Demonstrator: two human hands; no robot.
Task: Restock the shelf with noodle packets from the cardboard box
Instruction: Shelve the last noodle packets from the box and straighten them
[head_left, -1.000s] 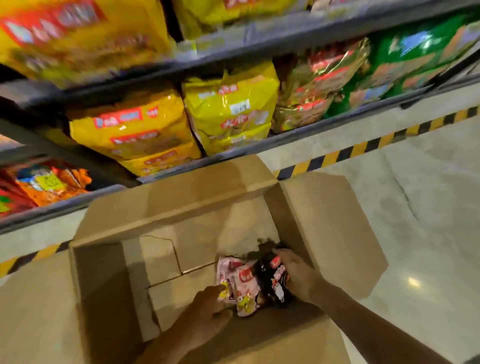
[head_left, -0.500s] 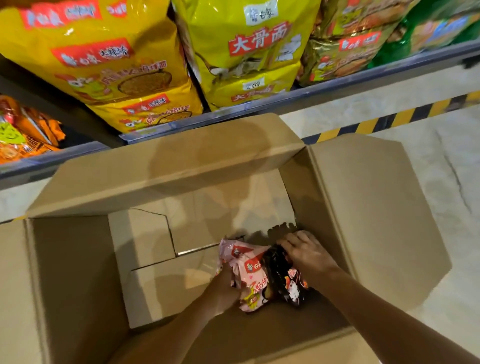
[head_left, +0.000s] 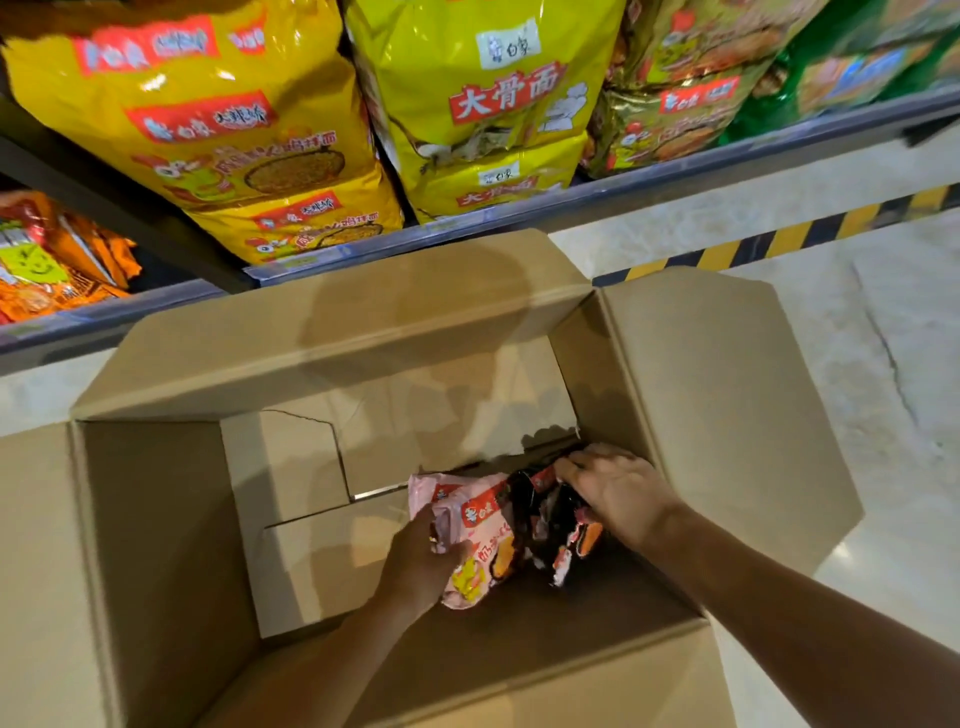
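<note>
While both hands are reaching into the cardboard box (head_left: 156, 519), the left hand (head_left: 423, 564) is pinching the pink noodle packet (head_left: 478, 525) at 5 o'clock, and the right hand (head_left: 615, 491) is curling over the black packets (head_left: 553, 525) immediately rightward.

pink packet (head_left: 480, 525); black packet (head_left: 553, 525) | brown box (head_left: 171, 519) | yellow-black floor stripe (head_left: 779, 241)

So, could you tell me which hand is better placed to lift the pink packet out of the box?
Left, probably. The left hand already grips the pink packet, while the right hand rests on the black packets beside it.
</note>
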